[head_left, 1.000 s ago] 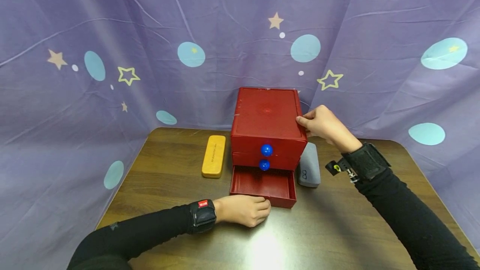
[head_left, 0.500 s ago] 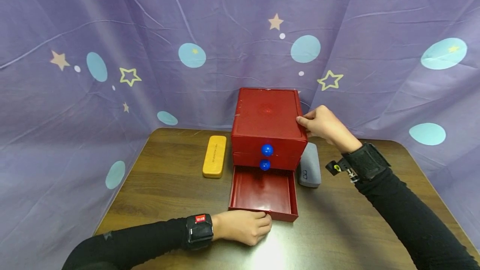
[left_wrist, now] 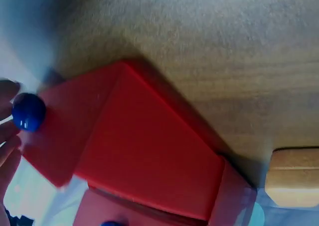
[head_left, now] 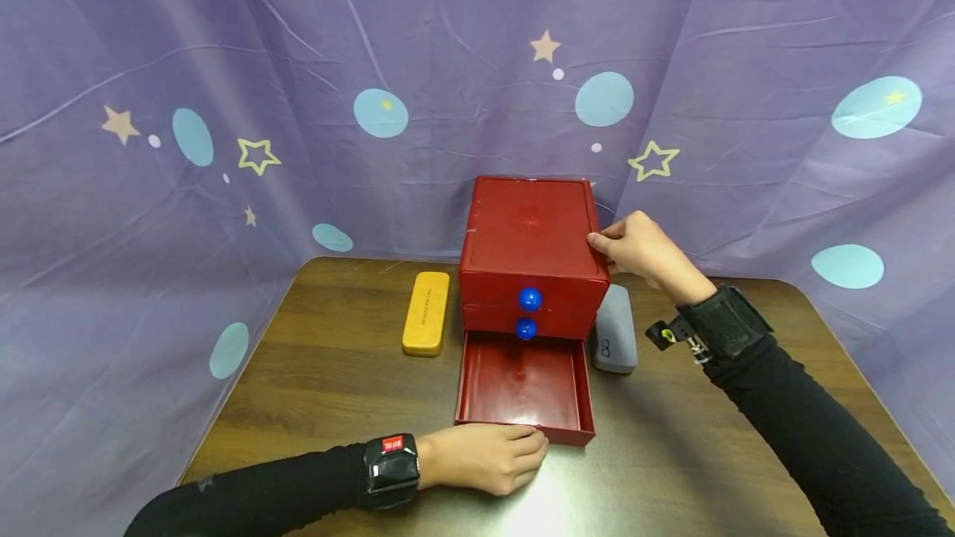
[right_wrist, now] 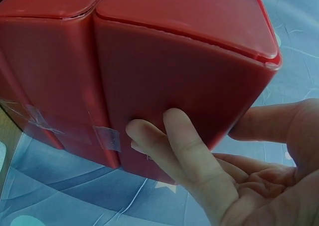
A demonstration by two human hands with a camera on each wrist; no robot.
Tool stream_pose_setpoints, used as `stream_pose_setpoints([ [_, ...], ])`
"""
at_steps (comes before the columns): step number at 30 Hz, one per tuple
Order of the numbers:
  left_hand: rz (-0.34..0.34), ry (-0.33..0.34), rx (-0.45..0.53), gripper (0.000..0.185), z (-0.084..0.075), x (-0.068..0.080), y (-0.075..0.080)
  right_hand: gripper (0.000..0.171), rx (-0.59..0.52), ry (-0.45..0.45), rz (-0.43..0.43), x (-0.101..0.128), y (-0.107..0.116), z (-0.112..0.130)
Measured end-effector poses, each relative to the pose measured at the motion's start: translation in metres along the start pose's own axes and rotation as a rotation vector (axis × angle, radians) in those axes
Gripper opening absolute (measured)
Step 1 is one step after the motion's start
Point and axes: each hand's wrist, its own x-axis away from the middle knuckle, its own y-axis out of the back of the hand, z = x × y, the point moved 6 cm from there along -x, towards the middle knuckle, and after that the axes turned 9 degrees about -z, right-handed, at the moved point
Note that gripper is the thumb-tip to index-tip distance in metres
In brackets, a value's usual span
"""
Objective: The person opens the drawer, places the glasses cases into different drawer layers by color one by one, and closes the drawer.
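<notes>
A red drawer cabinet [head_left: 531, 226] stands toward the back of the table, its bottom drawer [head_left: 522, 379] pulled well out with a bare floor inside. My left hand [head_left: 485, 456] is at that drawer's front. In the left wrist view its fingers [left_wrist: 7, 147] are round the outer side of the drawer's blue knob [left_wrist: 29, 112]; the head view hides this knob behind the hand. My right hand [head_left: 643, 251] holds the cabinet's right upper edge, thumb on the top and two fingertips against the side wall in the right wrist view. Two blue knobs [head_left: 530, 299] show on the upper drawers.
A yellow case [head_left: 427, 313] lies left of the cabinet. A grey case [head_left: 616, 330] lies close along its right side. Behind the wooden table [head_left: 336, 355] hangs a purple curtain [head_left: 448, 65] with stars and ovals.
The bottom drawer has slid out toward me with my left hand, mostly in the first half second and only slightly since. My right hand has stayed at the cabinet's edge.
</notes>
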Motion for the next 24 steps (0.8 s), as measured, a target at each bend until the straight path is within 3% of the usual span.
stream_pose_setpoints([
  [6,-0.112,0.052,-0.047,0.039,0.025,0.005,0.014,0.039,0.006,-0.002,-0.002,0.001,0.0,0.001],
  [11,-0.237,0.158,-0.123,0.037,0.063,0.018,0.028,0.039,0.004,0.007,-0.004,0.001,0.0,0.001],
  [17,-0.313,0.375,-0.244,0.036,0.115,0.044,0.044,0.039,0.003,0.012,-0.005,0.001,-0.001,0.001],
  [21,-0.386,0.559,-0.242,0.045,0.143,0.064,0.051,0.04,0.0,0.009,-0.002,0.001,-0.001,0.001],
  [24,-0.42,0.739,-0.169,0.055,0.161,0.079,0.05,0.041,0.002,0.002,-0.001,0.001,-0.001,0.0],
])
